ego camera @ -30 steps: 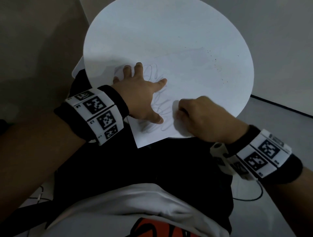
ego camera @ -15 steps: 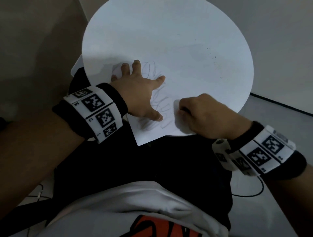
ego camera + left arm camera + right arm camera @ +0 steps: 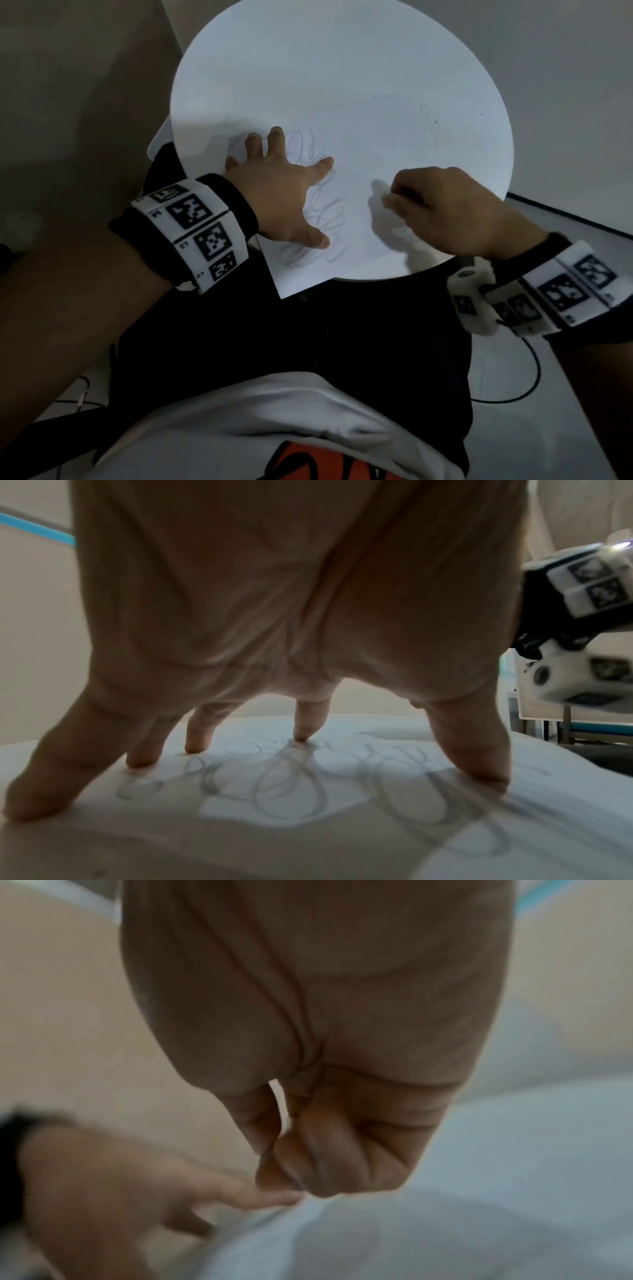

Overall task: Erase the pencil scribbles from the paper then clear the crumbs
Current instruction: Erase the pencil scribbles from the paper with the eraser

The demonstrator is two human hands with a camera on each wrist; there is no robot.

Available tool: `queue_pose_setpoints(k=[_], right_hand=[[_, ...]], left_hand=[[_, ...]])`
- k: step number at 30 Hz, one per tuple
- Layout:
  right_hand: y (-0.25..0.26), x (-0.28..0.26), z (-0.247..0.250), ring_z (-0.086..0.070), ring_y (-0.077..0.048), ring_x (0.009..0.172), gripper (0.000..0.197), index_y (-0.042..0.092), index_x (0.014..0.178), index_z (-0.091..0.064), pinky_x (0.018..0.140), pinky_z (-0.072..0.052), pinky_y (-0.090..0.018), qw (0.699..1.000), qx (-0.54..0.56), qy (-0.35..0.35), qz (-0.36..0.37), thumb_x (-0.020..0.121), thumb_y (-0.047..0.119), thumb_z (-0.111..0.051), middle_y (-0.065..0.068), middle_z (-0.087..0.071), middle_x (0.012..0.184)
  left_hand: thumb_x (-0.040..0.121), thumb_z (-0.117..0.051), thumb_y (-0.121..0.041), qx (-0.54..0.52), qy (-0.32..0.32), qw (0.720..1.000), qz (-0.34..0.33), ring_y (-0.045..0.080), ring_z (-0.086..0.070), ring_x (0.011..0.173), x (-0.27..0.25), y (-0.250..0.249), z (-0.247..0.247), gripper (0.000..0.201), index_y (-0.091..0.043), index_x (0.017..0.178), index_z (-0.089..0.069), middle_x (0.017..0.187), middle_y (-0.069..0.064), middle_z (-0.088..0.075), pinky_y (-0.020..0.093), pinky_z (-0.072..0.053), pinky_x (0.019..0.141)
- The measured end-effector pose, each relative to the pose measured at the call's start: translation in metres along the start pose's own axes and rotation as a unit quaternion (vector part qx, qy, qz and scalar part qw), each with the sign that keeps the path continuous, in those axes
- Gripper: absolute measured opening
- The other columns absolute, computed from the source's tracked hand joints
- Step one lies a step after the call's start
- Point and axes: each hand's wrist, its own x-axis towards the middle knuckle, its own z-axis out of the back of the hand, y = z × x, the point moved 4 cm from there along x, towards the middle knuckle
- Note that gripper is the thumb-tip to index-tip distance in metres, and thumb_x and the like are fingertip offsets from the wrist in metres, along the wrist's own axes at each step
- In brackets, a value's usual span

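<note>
A white sheet of paper [image 3: 298,277] lies on the round white table [image 3: 342,68], its near corner hanging over the table edge. Grey pencil scribbles [image 3: 325,219] cover its near part and show close up in the left wrist view [image 3: 291,791]. My left hand [image 3: 284,195] presses flat on the scribbles with fingers spread [image 3: 301,723]. My right hand [image 3: 404,202] is to the right of the scribbles, curled and motion-blurred. Its thumb and fingers pinch together [image 3: 274,1150] on a small pale eraser [image 3: 378,190] that is mostly hidden.
Tiny dark crumbs [image 3: 426,113] are scattered over the far right of the table. My lap in dark clothing is below the near edge. A black cable [image 3: 513,394] lies on the floor at the right, and grey floor surrounds the table.
My right hand has slid to the right and slightly away, off the scribbles beside my left thumb. My left hand stays pressed on the paper.
</note>
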Motion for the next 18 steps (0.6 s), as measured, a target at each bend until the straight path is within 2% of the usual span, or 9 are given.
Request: queue_pose_setpoints(k=[2, 5, 7, 10, 11, 13, 15, 16, 18], right_hand=[[0.013, -0.006, -0.007, -0.060, -0.015, 0.063, 0.028, 0.012, 0.079, -0.061, 0.059, -0.045, -0.025, 0.968, 0.240, 0.070, -0.027, 0.104, 0.020, -0.051, -0.006, -0.069, 0.073], [0.039, -0.017, -0.045, -0.070, -0.031, 0.080, 0.025, 0.007, 0.086, -0.061, 0.068, -0.057, -0.032, 0.848, 0.465, 0.244, -0.064, 0.104, 0.003, -0.044, -0.027, -0.070, 0.095], [0.029, -0.003, -0.048, -0.071, -0.035, 0.084, 0.022, 0.005, 0.088, -0.058, 0.072, -0.058, -0.034, 0.832, 0.516, 0.180, -0.098, 0.103, 0.002, -0.043, -0.029, -0.066, 0.093], [-0.003, 0.022, -0.009, -0.070, -0.038, 0.088, 0.021, 0.006, 0.082, -0.057, 0.082, -0.053, -0.043, 0.774, 0.616, -0.065, -0.129, 0.101, 0.005, -0.048, -0.022, -0.066, 0.090], [-0.003, 0.023, -0.003, -0.070, -0.040, 0.093, 0.020, 0.006, 0.083, -0.057, 0.088, -0.054, -0.045, 0.753, 0.644, -0.071, -0.115, 0.101, 0.006, -0.048, -0.023, -0.067, 0.095], [0.010, 0.014, -0.019, -0.069, -0.044, 0.098, 0.018, 0.002, 0.089, -0.058, 0.091, -0.055, -0.051, 0.711, 0.695, 0.050, -0.093, 0.100, 0.005, -0.044, -0.032, -0.064, 0.104], [0.027, -0.005, -0.049, -0.067, -0.044, 0.104, 0.018, -0.002, 0.098, -0.059, 0.093, -0.057, -0.049, 0.745, 0.616, 0.234, -0.104, 0.101, 0.003, -0.043, -0.035, -0.065, 0.110], [0.028, -0.008, -0.058, -0.068, -0.042, 0.105, 0.017, 0.000, 0.099, -0.060, 0.092, -0.057, -0.044, 0.766, 0.573, 0.270, -0.113, 0.102, 0.004, -0.044, -0.032, -0.067, 0.109], [0.012, 0.006, -0.051, -0.071, -0.036, 0.099, 0.015, 0.002, 0.100, -0.060, 0.089, -0.057, -0.038, 0.761, 0.607, 0.177, -0.146, 0.102, 0.008, -0.046, -0.026, -0.070, 0.102]], left_hand=[[0.057, -0.067, -0.089, 0.014, -0.003, 1.000, -0.007, 0.048, 0.006, 0.149, 0.000, 0.001, -0.002, 0.128, -0.053, 0.153, 0.010, 0.162, 0.021, 0.016, 0.068, -0.019, 0.116], [0.053, -0.066, -0.092, 0.026, -0.009, 0.999, -0.016, 0.048, 0.006, 0.149, 0.001, 0.002, -0.005, 0.136, -0.050, 0.152, 0.018, 0.162, 0.022, 0.016, 0.068, -0.021, 0.115], [0.054, -0.067, -0.091, 0.029, -0.010, 0.999, -0.017, 0.048, 0.008, 0.150, 0.001, 0.002, -0.005, 0.139, -0.048, 0.152, 0.020, 0.162, 0.022, 0.017, 0.068, -0.019, 0.115], [0.055, -0.070, -0.088, 0.023, -0.011, 0.999, -0.020, 0.045, 0.009, 0.150, 0.000, 0.002, -0.005, 0.141, -0.045, 0.153, 0.021, 0.163, 0.020, 0.018, 0.068, -0.016, 0.116], [0.054, -0.071, -0.087, 0.023, -0.012, 0.999, -0.022, 0.045, 0.009, 0.150, 0.001, 0.001, -0.005, 0.142, -0.044, 0.154, 0.020, 0.163, 0.019, 0.017, 0.067, -0.016, 0.117], [0.052, -0.071, -0.089, 0.027, -0.017, 0.999, -0.027, 0.045, 0.007, 0.150, 0.002, 0.002, -0.006, 0.144, -0.043, 0.154, 0.019, 0.163, 0.018, 0.015, 0.066, -0.017, 0.117], [0.051, -0.070, -0.090, 0.035, -0.020, 0.999, -0.032, 0.044, 0.005, 0.150, 0.003, 0.002, -0.006, 0.145, -0.041, 0.155, 0.018, 0.163, 0.018, 0.014, 0.066, -0.019, 0.116], [0.051, -0.069, -0.090, 0.039, -0.020, 0.998, -0.035, 0.044, 0.005, 0.150, 0.003, 0.001, -0.006, 0.145, -0.040, 0.155, 0.018, 0.163, 0.017, 0.014, 0.066, -0.019, 0.116], [0.052, -0.070, -0.089, 0.040, -0.014, 0.998, -0.038, 0.044, 0.008, 0.151, 0.004, 0.001, -0.005, 0.145, -0.038, 0.156, 0.019, 0.164, 0.017, 0.016, 0.065, -0.016, 0.118]])
